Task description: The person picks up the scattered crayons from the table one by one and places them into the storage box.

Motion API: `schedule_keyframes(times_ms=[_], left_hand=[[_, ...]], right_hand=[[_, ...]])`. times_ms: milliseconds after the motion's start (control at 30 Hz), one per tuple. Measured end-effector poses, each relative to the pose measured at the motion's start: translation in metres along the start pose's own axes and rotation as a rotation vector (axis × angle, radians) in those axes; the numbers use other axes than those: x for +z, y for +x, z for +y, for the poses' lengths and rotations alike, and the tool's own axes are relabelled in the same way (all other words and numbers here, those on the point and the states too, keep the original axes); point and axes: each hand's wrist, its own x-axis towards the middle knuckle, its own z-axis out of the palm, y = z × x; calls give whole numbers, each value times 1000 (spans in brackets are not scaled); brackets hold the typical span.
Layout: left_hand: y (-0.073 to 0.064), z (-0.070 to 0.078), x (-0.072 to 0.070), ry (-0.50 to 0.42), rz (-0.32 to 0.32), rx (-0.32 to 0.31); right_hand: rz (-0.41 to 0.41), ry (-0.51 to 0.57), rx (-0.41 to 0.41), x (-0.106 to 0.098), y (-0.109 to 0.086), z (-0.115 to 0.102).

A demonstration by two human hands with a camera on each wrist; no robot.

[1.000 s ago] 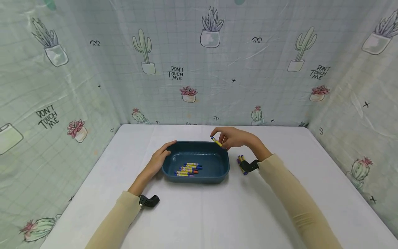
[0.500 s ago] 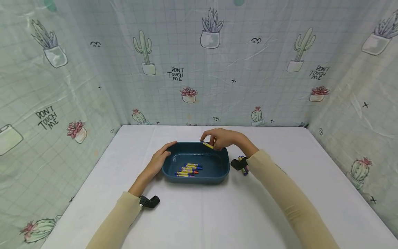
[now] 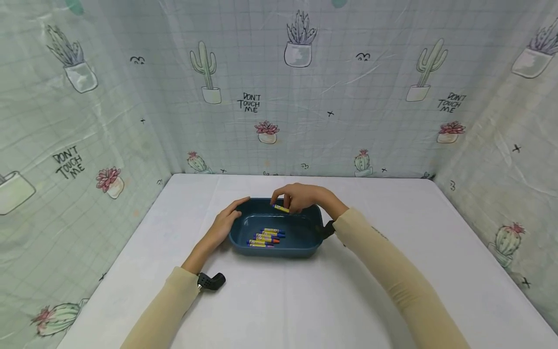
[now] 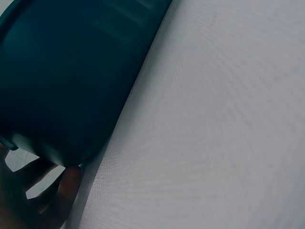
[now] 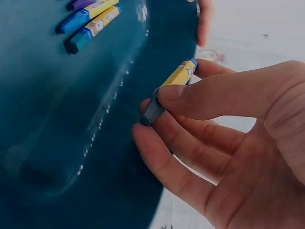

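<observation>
In the head view, a deep dark teal tray [image 3: 301, 253] with rounded corners stands on the white table. My left hand [image 3: 222, 225] holds its left end, thumb over the rim; the left wrist view shows the fingertips [image 4: 71, 179] touching the outer wall. Above the tray's back part, my right hand [image 3: 301, 196] pinches a crayon [image 3: 281, 208] between thumb and fingers. The right wrist view shows this crayon [image 5: 178, 76] with a dark grey tip and yellow wrapper. Several yellow-wrapped crayons [image 3: 266, 237] lie side by side on the tray's floor, tips to the right.
A patterned cloth [image 3: 270, 72] with cactus drawings hangs behind the table and at both sides. Black wrist devices [image 3: 212, 281] sit on both wrists. White tabletop [image 3: 261, 300] stretches in front of the tray. My right forearm covers the spot right of the tray.
My right hand has moved left and slightly down with the crayon, from the tray's back right corner to over its inside. Its wrist now hides the loose crayons beside the tray. The left hand stays put.
</observation>
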Motion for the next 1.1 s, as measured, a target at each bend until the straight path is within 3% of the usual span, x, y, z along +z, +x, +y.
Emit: schedule_keyframes(times_ms=[433,667,1100], left_hand=[[1,0,-1,1,0,-23],[2,-1,0,-3,-5,-32],[-1,0,0,4,4,-28]], right_hand=[[-69,-132,7,17,27,-16],[-118,-135,86,29,40,-14],[-113,-119,106,38,46,-16]])
